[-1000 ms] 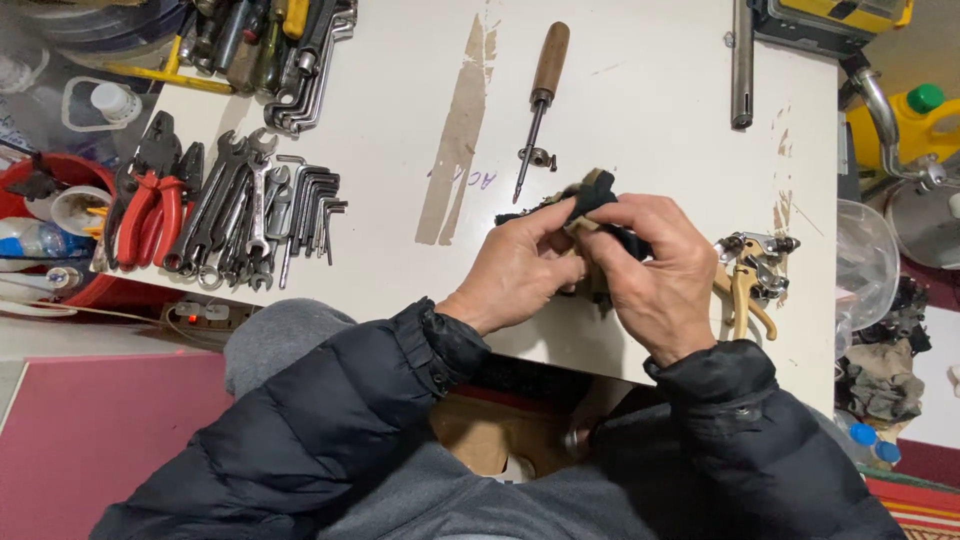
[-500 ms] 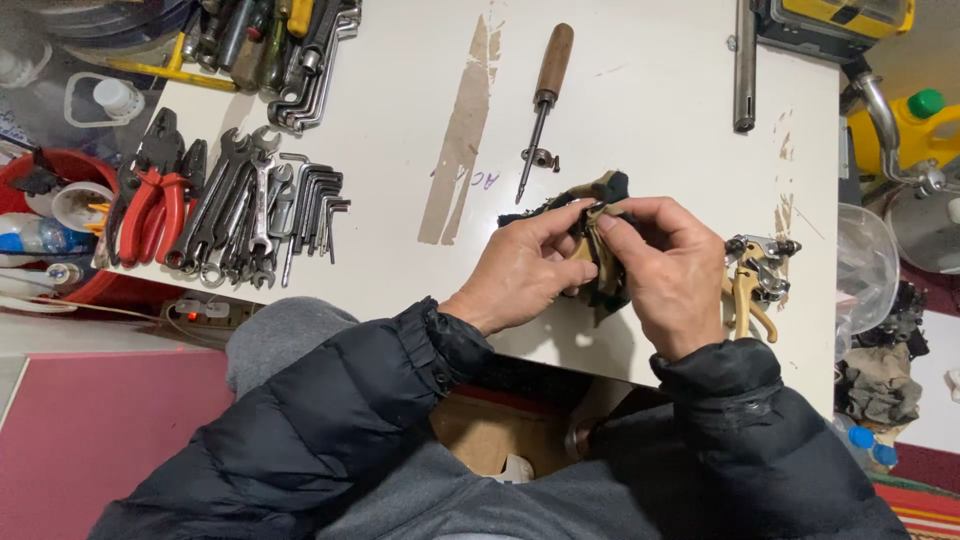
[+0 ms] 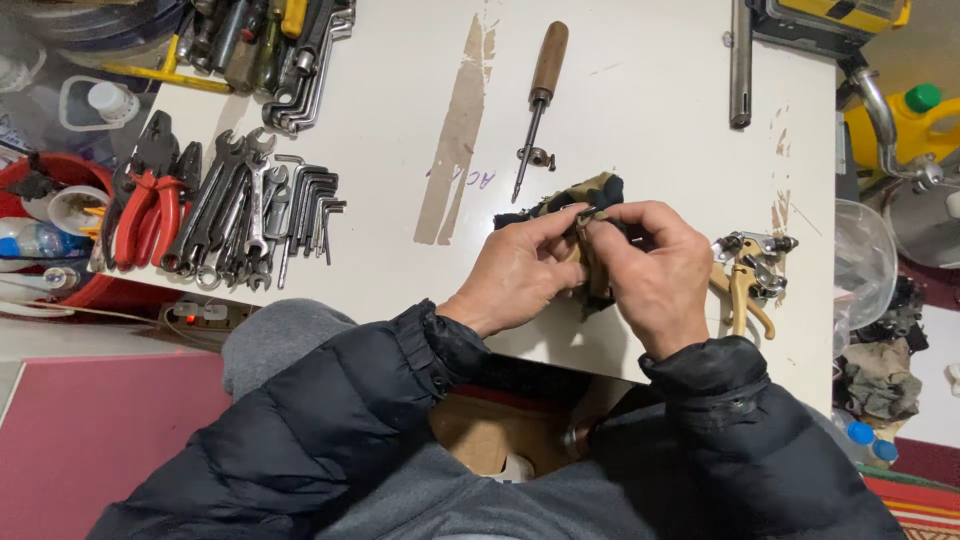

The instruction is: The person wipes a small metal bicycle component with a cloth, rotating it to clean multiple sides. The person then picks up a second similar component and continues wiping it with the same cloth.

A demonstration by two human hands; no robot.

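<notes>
Both hands meet over the near part of the white table (image 3: 640, 90) in the head view, and between them they hold a small tan and black part (image 3: 592, 192). The left hand (image 3: 520, 272) comes from the left, and its thumb and first fingers are closed on a thin metal piece at the middle of the part. The right hand (image 3: 655, 265) comes from the right, its fingertips pressed together on the same spot, so the two grips touch each other. The tan and black part shows above the fingers and a little below them, and the rest of it is hidden behind the hands; I cannot tell if it rests on the table or is lifted. Just to the right of the right hand lies a yellow-handled tool (image 3: 745, 275) with a metal head. Beyond the hands lies a wooden-handled awl (image 3: 540, 95), pointing toward the person. Well to the left is a row of wrenches (image 3: 235, 210), next to red-handled pliers (image 3: 150, 205), and hex keys (image 3: 310, 200) lie beside the wrenches.
</notes>
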